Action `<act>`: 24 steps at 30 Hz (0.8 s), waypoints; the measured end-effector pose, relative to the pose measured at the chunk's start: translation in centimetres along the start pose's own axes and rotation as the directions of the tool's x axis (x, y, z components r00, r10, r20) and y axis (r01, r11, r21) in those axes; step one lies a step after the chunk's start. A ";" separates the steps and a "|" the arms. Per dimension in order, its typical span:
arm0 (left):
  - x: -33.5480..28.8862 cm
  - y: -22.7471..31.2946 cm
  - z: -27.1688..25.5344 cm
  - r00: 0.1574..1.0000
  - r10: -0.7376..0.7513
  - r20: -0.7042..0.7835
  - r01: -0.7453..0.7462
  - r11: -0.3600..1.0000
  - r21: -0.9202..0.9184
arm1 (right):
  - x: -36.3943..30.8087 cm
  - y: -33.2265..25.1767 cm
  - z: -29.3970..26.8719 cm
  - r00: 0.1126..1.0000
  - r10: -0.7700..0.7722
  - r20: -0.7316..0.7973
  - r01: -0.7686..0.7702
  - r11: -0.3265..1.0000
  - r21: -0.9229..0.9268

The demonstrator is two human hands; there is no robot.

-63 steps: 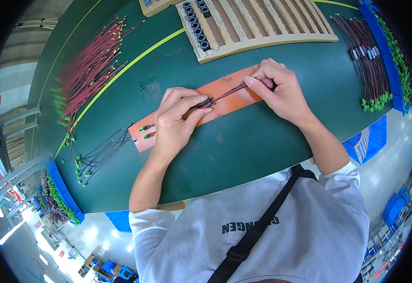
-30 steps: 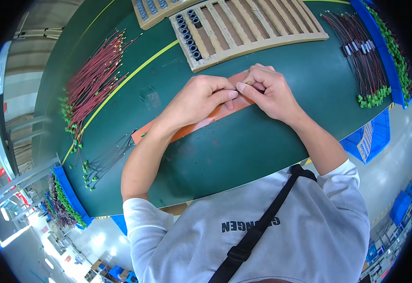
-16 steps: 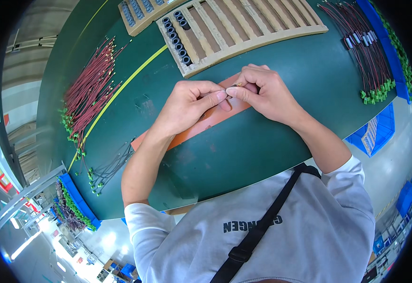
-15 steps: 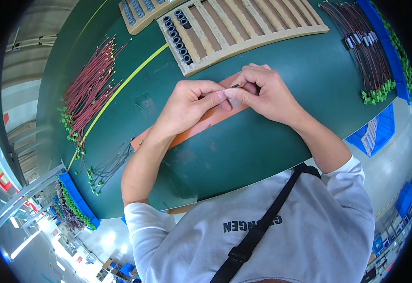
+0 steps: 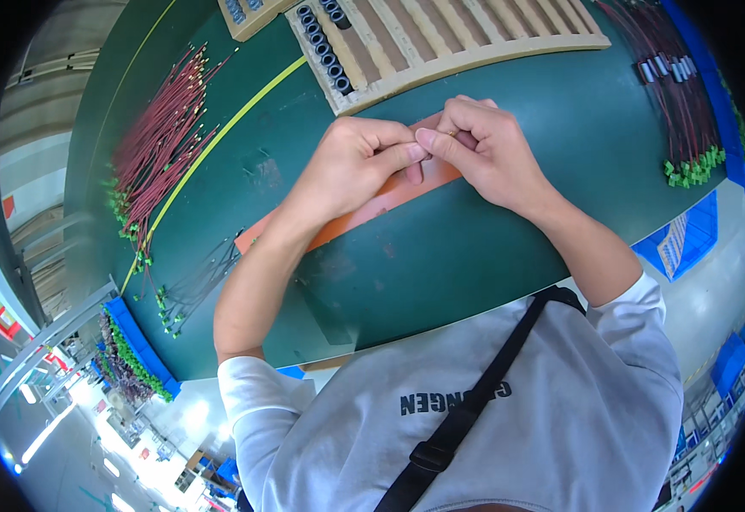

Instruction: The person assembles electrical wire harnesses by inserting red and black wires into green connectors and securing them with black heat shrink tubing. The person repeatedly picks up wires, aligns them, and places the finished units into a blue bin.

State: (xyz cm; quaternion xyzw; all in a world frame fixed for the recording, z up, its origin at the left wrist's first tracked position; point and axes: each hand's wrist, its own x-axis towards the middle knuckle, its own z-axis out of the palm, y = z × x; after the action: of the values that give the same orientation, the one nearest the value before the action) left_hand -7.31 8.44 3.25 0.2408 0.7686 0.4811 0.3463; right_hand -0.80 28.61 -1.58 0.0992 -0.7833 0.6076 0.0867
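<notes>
Orange, smooth oblong strip (image 5: 382, 203) lies flat beneath left hand (image 5: 353, 164) and right hand (image 5: 493, 155)

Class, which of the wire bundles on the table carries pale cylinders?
The rightmost bundle: pale cylinders sit across its wires, while the red bundle and dark bundle at left show none.

Table (image 5: 441, 264) is bright, floor (image 5: 193, 416) glares lower left, edges bow toward black corners, red wires (image 5: 163, 132) blur slightly.
</notes>
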 end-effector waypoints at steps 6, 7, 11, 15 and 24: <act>-0.7 -0.4 -0.4 0.998 0.065 -0.018 -0.062 0.988 0.142 | -0.1 -0.3 -0.2 1.000 -0.021 -0.006 0.021 0.998 -0.060; -0.7 -0.6 -0.2 0.994 0.100 -0.041 -0.093 0.985 0.142 | -0.1 -0.4 -0.2 0.999 0.033 0.014 -0.032 0.998 -0.062; -0.5 -0.4 0.0 0.998 -0.001 -0.067 0.002 1.000 0.011 | 0.3 -1.4 -0.2 0.980 0.189 0.064 -0.184 0.980 -0.069; -0.4 -0.4 0.4 0.993 0.019 -0.119 -0.018 1.000 0.013 | 0.0 -0.2 0.7 0.997 0.053 -0.048 -0.057 0.994 -0.094; -0.2 -0.7 0.5 0.993 0.058 -0.104 -0.036 0.978 0.208 | -0.4 0.3 1.2 0.994 -0.074 -0.079 0.057 0.979 -0.195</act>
State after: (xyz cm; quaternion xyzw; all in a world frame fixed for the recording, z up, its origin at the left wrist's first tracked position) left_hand -6.81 8.30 2.56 0.2667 0.8260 0.4196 0.2657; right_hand -0.54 27.57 -2.21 0.0898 -0.8302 0.5295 0.1495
